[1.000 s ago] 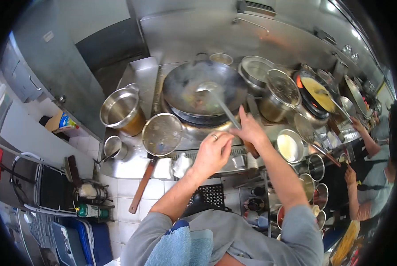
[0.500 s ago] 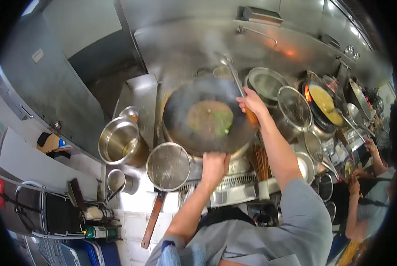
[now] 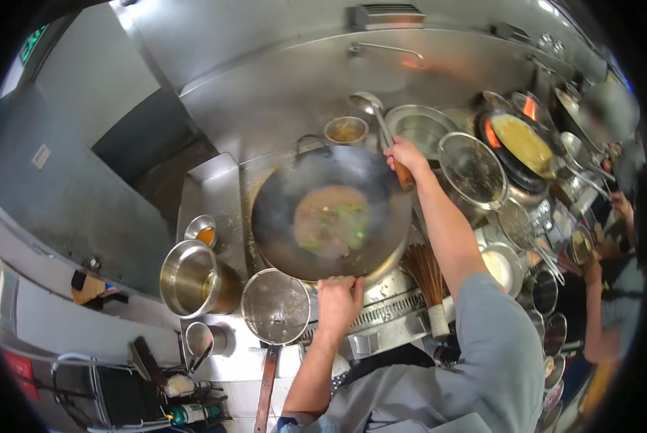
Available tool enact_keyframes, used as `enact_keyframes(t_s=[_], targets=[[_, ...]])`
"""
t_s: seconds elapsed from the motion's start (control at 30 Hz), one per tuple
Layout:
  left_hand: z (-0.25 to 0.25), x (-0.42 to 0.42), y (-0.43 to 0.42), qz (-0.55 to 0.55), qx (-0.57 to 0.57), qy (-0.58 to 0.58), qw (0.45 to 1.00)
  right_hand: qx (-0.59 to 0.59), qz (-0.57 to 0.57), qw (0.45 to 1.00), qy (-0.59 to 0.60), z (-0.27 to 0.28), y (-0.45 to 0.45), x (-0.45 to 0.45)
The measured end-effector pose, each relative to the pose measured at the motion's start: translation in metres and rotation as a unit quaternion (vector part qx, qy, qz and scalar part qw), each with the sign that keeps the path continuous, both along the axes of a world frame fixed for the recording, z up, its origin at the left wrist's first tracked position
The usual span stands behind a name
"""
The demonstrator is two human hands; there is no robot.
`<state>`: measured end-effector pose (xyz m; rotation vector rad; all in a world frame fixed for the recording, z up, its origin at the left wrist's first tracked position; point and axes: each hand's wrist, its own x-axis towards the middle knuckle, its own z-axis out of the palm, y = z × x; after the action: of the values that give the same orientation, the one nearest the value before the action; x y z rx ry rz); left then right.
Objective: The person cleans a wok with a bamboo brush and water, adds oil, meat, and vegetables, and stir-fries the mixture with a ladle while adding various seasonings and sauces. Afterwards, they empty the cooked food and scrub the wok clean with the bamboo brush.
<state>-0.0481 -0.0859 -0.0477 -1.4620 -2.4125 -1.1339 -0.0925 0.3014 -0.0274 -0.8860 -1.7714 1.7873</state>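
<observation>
A large dark wok (image 3: 280,209) sits on the stove in front of me, steaming. Brown liquid food with green pieces (image 3: 331,220) fills its middle. My left hand (image 3: 340,303) is closed at the wok's near rim, where its grip is partly hidden. My right hand (image 3: 404,157) wraps around the wooden handle of a metal ladle (image 3: 383,124). The ladle's bowl is raised beyond the wok's far right edge, near a small pot of yellowish liquid (image 3: 346,130). Left of my left hand lies a round mesh strainer (image 3: 276,307) with a wooden handle.
A deep steel pot (image 3: 186,278) and a small bowl of orange liquid (image 3: 202,231) stand left. To the right are a bamboo brush (image 3: 426,278), another strainer (image 3: 472,169) and a second wok (image 3: 520,144) over flames. A co-worker's arm (image 3: 594,303) shows far right.
The view has shifted. Food in the wok has moved and spread, its green pieces now more scattered. Both hands keep their grips, and the ladle stays raised.
</observation>
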Motion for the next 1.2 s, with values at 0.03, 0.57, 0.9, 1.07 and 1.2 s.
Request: enact_keyframes(t_s=[0.03, 0.57, 0.9, 1.07, 1.2], targets=[[-0.002, -0.001, 0.000, 0.000, -0.013, 0.012, 1.000, 0.057, -0.019, 0.997, -0.047, -0.001, -0.002, 0.017], [0.007, 0.072, -0.058, -0.096, 0.076, -0.061, 0.991, 0.070, -0.088, 0.993, 0.036, -0.012, -0.250, 0.294], [-0.049, 0.182, 0.039, -0.213, -0.040, -0.303, 0.928, -0.063, -0.098, 0.989, -0.087, 0.019, -0.342, 0.537], [-0.135, 0.222, 0.163, -0.205, -0.089, -0.148, 0.963, -0.049, -0.100, 0.970, -0.215, -0.006, -0.314, 0.579], [-0.150, 0.253, 0.198, -0.134, -0.139, -0.463, 0.865, 0.074, -0.071, 0.964, -0.247, -0.044, -0.311, 0.593]])
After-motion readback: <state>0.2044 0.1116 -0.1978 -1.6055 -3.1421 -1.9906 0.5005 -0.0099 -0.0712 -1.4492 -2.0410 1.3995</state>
